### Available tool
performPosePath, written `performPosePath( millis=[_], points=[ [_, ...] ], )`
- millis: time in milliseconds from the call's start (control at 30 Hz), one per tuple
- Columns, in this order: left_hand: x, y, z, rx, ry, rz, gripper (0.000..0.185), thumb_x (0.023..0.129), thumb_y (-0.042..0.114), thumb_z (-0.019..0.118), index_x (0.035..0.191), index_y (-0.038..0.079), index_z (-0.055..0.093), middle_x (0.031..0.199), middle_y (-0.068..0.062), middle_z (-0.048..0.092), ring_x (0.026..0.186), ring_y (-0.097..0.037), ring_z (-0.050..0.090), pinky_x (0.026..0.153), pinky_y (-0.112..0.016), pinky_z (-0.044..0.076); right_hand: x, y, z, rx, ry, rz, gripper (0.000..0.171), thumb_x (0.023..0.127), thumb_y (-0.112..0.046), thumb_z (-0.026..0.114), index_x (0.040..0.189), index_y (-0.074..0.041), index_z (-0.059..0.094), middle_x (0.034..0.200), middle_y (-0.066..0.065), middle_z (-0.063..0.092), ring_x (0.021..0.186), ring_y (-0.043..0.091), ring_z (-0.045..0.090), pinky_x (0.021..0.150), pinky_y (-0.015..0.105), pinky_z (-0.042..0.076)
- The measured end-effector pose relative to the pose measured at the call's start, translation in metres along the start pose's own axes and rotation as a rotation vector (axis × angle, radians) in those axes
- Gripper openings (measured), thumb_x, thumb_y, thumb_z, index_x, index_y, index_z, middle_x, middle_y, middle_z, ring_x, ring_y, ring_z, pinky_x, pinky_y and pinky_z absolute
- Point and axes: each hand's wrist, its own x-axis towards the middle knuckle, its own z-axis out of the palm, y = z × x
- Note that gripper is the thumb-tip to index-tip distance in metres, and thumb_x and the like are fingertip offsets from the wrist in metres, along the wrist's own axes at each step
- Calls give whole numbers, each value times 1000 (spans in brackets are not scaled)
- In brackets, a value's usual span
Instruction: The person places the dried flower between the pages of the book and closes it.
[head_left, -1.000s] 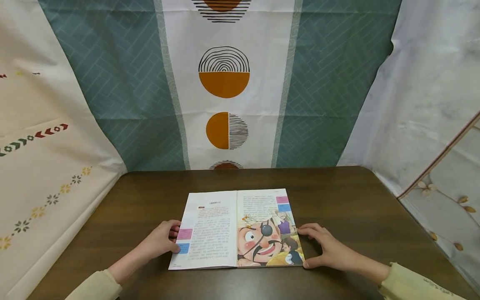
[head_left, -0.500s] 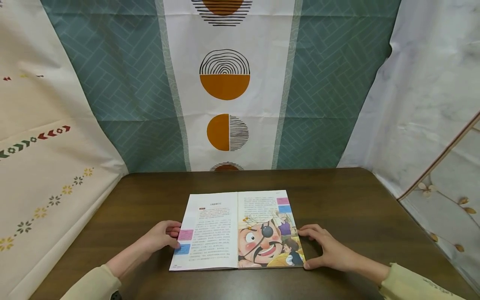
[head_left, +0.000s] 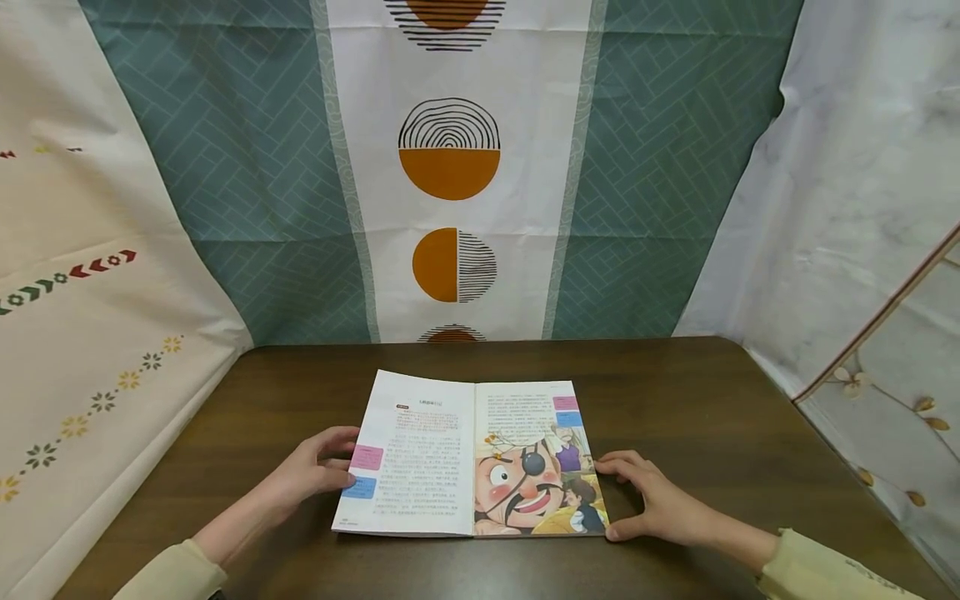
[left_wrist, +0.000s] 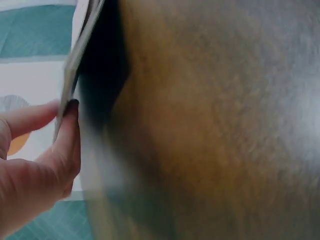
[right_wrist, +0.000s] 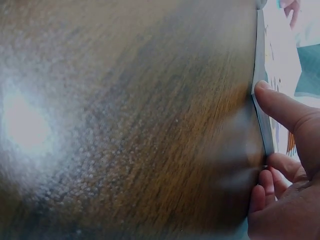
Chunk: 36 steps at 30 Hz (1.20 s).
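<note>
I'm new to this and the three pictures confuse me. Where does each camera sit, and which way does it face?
Head: worn on the head, looks forward and down at the open book on the table; both hands and sleeves show.
Left wrist: on the left wrist, close on the left hand lifting the book's left side.
Right wrist: on the right wrist, right hand at the book's right edge.
All views share the book and table.

books: 1 book (head_left: 468,454) | hands: 2, left hand (head_left: 311,471), right hand (head_left: 660,504) | tables: 1 table (head_left: 697,417) | hanging cloths: 3
</note>
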Motion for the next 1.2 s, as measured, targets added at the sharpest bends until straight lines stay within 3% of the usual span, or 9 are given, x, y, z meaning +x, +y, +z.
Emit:
performPosePath(
  millis=[233,500,733,967,1200],
  points=[
    [-2,20,-8,19,-34,72,74,89,14,68,149,-3,30,139,-30,50,113,-26,64,88,-29,55,1,0,-1,-9,5,15,74,78,-46,80,139,-14,52,144,15,43,113,21,47,91,32,44],
    [4,39,-8,90,14,131,69,90,17,69,148,-1,37,141,-27,49,109,-22,66,87,-25,55,1,1,-1,-15,12,27,74,77,-44,81,139,-15,52,143,13,44,114,21,47,92,34,44],
    [15,52,-9,100,-48,201,74,91,17,67,153,3,30,138,-25,54,105,-14,65,87,-21,52,-1,2,1,-27,19,21,75,78,-45,81,140,-14,52,143,12,44,115,22,47,92,32,45],
    [29,71,-7,143,-37,335,66,92,13,66,150,1,37,145,-25,42,102,-8,64,85,-18,51,-2,3,2,-34,24,25,76,78,-47,80,140,-14,52,144,11,44,116,25,47,93,33,46],
    [45,92,-1,228,-33,481,57,92,7,65,145,-1,45,145,-23,42,98,-7,63,84,-17,53,-2,1,3,-30,28,23,75,78,-47,80,140,-13,53,143,11,45,117,25,46,94,33,45]
  ],
)
